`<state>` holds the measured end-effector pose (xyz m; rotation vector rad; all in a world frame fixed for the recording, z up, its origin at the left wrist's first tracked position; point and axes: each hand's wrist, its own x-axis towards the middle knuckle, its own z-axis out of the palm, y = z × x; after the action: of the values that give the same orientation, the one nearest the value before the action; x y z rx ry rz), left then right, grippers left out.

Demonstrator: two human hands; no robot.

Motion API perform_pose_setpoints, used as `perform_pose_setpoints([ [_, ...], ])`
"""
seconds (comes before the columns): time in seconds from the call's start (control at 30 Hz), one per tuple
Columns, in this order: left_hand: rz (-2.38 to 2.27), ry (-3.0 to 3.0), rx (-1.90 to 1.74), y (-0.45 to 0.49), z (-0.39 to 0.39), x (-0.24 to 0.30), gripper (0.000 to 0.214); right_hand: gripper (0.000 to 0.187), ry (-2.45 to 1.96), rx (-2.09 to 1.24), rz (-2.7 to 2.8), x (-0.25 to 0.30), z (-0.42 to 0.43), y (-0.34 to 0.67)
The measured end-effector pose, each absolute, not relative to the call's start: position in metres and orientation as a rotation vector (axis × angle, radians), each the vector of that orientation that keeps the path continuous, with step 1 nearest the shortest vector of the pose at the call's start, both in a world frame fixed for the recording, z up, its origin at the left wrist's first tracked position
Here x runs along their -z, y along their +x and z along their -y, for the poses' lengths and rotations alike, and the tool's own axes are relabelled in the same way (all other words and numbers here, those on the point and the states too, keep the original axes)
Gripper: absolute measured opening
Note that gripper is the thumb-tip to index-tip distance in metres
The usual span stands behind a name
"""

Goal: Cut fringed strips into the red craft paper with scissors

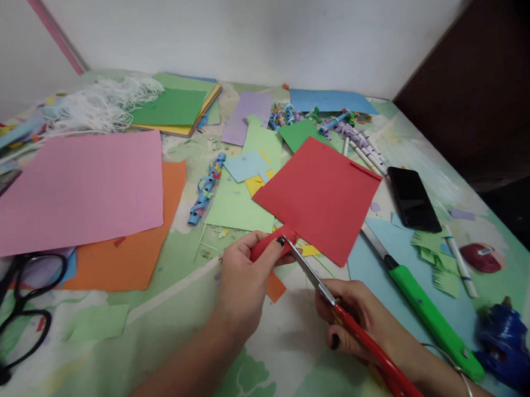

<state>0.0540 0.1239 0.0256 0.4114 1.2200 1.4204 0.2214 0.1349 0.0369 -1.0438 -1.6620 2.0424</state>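
My left hand (pixel 245 280) is closed, pinching the near corner of a red paper sheet (pixel 321 195) that is rolled at that corner. My right hand (pixel 366 324) is wrapped round the red handles of scissors (pixel 339 308). The metal blades point up and left, and their tips meet the red paper's edge beside my left thumb. The red sheet lies tilted over light green and yellow paper pieces (pixel 238 203) on the table.
A pink sheet (pixel 73 189) over an orange one (pixel 134 254) lies left, black glasses (pixel 16 315) at the near left. A green-handled cutter (pixel 427 314), black phone (pixel 413 198), pens (pixel 365 147), a paper stack (pixel 176 108) and white threads (pixel 102 103) surround the work.
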Motion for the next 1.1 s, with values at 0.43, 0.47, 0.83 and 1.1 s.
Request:
perform_pose_setpoints([
  [0.43, -1.139, 0.391, -1.459, 0.055, -0.126, -0.03, 0.009, 0.05, -1.063, -2.007, 1.669, -0.034, -0.135, 0.225],
  [0.47, -1.137, 0.385, -1.463, 0.055, -0.126, -0.031, 0.008, 0.05, -1.059, -2.012, 1.666, -0.034, -0.135, 0.225],
  [0.83, -1.158, 0.394, -1.46, 0.056, -0.125, -0.029, 0.007, 0.046, -1.076, -2.14, 1.592, -0.022, -0.136, 0.236],
  [1.1, -1.159, 0.395, -1.464, 0.056, -0.125, -0.028, 0.007, 0.048, -1.061, -2.094, 1.613, -0.032, -0.135, 0.232],
])
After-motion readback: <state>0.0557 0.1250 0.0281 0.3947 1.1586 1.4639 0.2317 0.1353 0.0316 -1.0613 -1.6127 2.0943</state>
